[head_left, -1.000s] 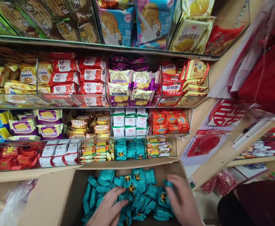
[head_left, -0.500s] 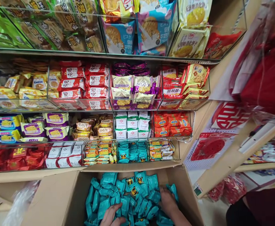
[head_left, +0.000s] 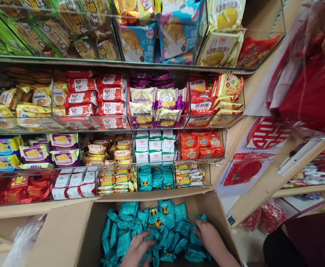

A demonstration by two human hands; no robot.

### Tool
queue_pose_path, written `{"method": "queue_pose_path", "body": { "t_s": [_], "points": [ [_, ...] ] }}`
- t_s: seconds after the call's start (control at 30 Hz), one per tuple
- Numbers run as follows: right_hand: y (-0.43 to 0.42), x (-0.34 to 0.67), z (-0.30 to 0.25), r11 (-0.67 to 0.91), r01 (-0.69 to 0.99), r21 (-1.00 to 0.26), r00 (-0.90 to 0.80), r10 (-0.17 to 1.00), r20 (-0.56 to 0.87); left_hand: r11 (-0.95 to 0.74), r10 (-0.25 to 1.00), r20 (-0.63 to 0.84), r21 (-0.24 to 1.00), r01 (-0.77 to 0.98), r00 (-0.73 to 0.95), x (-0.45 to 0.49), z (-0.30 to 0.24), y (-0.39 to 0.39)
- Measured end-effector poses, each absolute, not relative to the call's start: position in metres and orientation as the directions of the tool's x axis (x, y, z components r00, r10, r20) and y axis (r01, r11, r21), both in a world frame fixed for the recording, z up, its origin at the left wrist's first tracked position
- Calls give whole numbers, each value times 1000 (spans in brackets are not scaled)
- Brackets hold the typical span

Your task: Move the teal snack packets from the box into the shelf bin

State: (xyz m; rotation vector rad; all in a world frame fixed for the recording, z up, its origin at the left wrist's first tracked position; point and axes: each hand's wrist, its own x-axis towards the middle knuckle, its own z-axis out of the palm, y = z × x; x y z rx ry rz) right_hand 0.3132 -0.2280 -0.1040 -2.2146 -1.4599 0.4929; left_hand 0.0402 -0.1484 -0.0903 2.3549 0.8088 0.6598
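Small teal packets [head_left: 125, 243] with black-and-yellow emblems lie heaped in an open cardboard box [head_left: 206, 205] below the shelves. My left hand [head_left: 137, 249] is over the near middle of the heap, its fingers spread and touching or just above the packets. At the right side of the box, my right hand [head_left: 210, 237] lies over the packets with fingers apart and loosely bent. I see no packet held in either hand. Matching teal packets [head_left: 156, 178] stand in a clear bin on the lowest shelf, directly behind the box.
Tiered clear bins hold wrapped snacks, among them white packets [head_left: 75, 181], orange-yellow packets [head_left: 115, 178] and red packets [head_left: 202, 144]. A box flap [head_left: 59, 233] spreads left, beside a clear plastic bag [head_left: 26, 241]. Red decorations [head_left: 242, 172] hang right. A dark-clothed person's part [head_left: 304, 241] shows at lower right.
My right hand has shifted right over the packets near the box wall. My left hand has moved slightly right and up. The camera view has shifted a little.
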Motion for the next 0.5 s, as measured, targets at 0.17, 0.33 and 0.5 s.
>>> {"method": "queue_pose_path", "body": {
  "t_s": [0.17,0.33,0.5],
  "points": [
    [-227,278,-61,-161,300,-940,353,935,-48,-76,733,-196,928,364,651,84,-42,-152],
    [-221,229,-39,-14,-82,-997,459,887,-50,110,704,-234,969,223,671,113,-17,-158],
    [-214,212,-50,3,-71,-997,720,692,-49,85,877,-141,986,141,459,113,-31,-168]
  ]
}}
